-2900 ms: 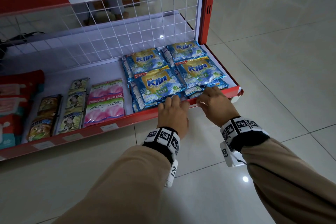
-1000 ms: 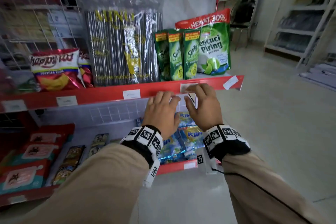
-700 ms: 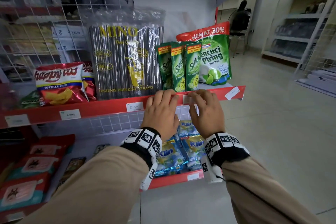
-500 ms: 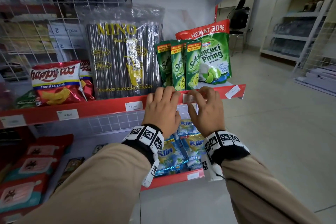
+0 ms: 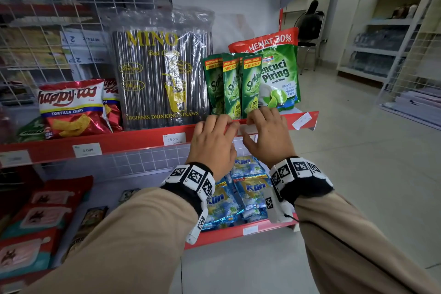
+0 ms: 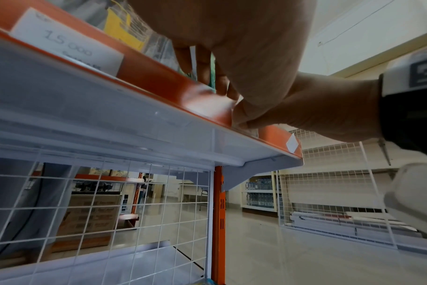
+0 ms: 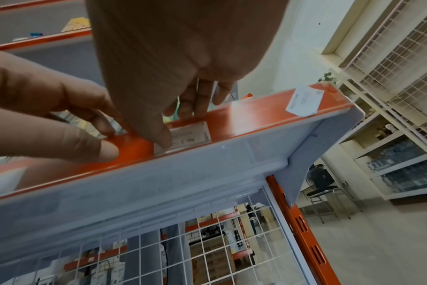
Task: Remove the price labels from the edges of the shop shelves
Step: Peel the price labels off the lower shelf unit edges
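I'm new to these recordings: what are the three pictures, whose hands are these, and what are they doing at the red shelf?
No machine here: a person with tracking bands on both wrists. The big picture comes from a head camera; the other two look up from each wrist along the fingers. The shelf carries chips, drinking straws and dish soap pouches, with price labels along its red edge. The left hand rests its fingers over the edge, thumb pressed on the front. The right hand hooks its fingers over the top while its thumb presses on one label; nothing is lifted away yet. Another label, tilted, sits near the shelf's right end.
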The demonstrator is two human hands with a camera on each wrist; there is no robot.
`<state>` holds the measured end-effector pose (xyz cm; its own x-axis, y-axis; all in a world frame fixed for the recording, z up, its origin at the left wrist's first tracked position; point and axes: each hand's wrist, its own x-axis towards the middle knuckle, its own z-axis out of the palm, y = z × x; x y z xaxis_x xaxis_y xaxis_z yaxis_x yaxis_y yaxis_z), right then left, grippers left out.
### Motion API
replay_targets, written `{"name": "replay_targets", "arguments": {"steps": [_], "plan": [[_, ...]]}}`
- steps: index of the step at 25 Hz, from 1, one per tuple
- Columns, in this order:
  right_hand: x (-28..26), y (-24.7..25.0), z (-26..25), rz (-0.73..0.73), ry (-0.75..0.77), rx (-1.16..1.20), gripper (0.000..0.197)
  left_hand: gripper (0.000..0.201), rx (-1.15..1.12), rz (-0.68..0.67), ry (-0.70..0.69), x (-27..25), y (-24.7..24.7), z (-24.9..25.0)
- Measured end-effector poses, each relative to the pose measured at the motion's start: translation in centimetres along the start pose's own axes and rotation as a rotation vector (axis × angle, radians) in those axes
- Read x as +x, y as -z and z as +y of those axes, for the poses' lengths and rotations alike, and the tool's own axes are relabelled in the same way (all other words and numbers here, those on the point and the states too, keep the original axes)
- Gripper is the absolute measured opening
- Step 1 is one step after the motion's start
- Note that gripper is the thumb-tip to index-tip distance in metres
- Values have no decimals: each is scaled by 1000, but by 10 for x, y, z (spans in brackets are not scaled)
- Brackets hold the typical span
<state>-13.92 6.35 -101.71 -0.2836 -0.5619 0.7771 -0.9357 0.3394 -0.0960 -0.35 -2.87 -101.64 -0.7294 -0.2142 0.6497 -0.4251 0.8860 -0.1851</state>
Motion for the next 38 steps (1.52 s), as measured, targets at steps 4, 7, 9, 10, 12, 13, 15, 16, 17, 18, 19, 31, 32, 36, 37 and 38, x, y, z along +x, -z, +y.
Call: {"name": "replay_targets", "arguments": {"steps": [4, 7, 9, 10, 12, 13, 15, 16, 17, 18, 19, 31, 32, 36, 37, 38], "plan": [[0, 6, 0, -38, 67, 32, 21, 40, -31, -4, 24, 5, 1, 3], [-1, 9, 0, -68, 74, 13, 22, 41, -51, -20, 42, 5, 2, 5], [1, 11, -1, -106, 74, -5, 24, 44, -41, -44, 42, 5, 3, 6], [3, 12, -2, -124, 71, -10, 25, 46, -35, -60, 42, 5, 3, 6], [4, 13, -3, -146, 43, -8, 24, 45, -40, -85, 54, 7, 4, 7], [5, 13, -3, -152, 27, -13, 24, 43, -48, -93, 63, 8, 5, 8], [5, 14, -4, -170, 19, -46, 25, 39, -63, -100, 72, 8, 5, 7], [6, 14, -4, -192, 21, -70, 26, 38, -70, -99, 69, 8, 4, 7], [7, 14, -5, -226, 19, -93, 27, 39, -75, -97, 63, 7, 4, 6], [9, 15, -6, -263, 15, -102, 27, 40, -79, -93, 59, 6, 3, 4], [11, 15, -6, -294, 5, -79, 27, 42, -85, -91, 59, 6, 3, 3], [21, 36, -11, -33, -540, 1197, 20, 49, -380, -6, 259, 20, 1, 1], [19, 35, -13, -67, -540, 1219, 19, 46, -391, 8, 274, 20, 1, 2], [14, 35, -14, -127, -464, 1115, 18, 24, -378, 12, 293, 22, 2, 0], [14, 37, -12, -124, -415, 1010, 16, 22, -360, 9, 287, 22, 2, 0], [15, 39, -9, -127, -356, 880, 13, 22, -343, 9, 278, 21, 2, 0]]}}
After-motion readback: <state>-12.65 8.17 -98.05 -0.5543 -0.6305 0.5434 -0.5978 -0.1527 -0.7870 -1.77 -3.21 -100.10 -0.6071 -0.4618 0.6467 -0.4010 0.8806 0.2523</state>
